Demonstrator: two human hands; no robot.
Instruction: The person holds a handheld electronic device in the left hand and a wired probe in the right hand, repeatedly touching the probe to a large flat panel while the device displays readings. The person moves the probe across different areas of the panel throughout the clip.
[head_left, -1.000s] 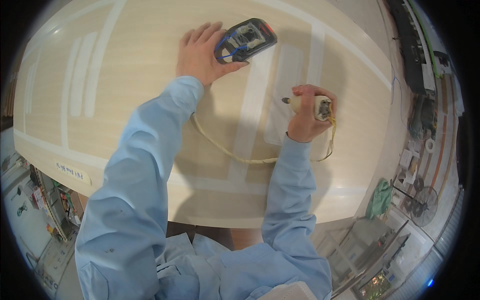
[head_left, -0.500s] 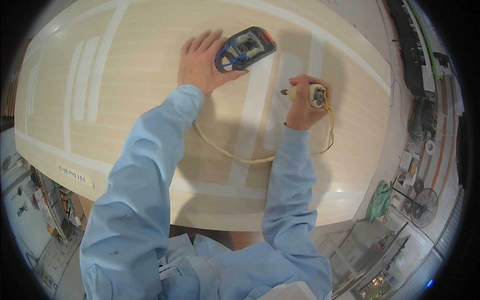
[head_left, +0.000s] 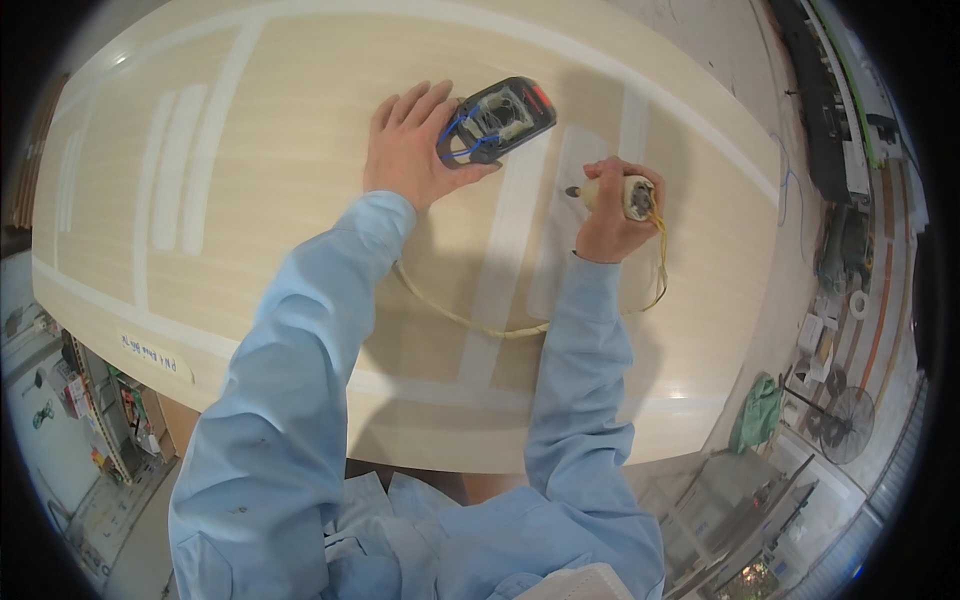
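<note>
A black battery pack with a red patch, blue wires and a rough patch of clear tape or glue on top lies on a large pale yellow panel. My left hand rests at its wired end, thumb along the near side and forefinger at the far side, the other fingers spread. To the right, my right hand is closed round a small cream-wrapped handheld motor tool, its dark tip pointing left just over the panel. A cream-wrapped cable loops beneath my forearms, ending in yellow wires at the tool.
Lighter strips cross the panel, and a handwritten label sits near its left front edge. Beyond the right edge are a black fan, a green bag and a tape roll. Shelving stands at lower left.
The view has shifted slightly, so the panel, battery pack and both hands appear a little lower. Both hands keep the same hold.
</note>
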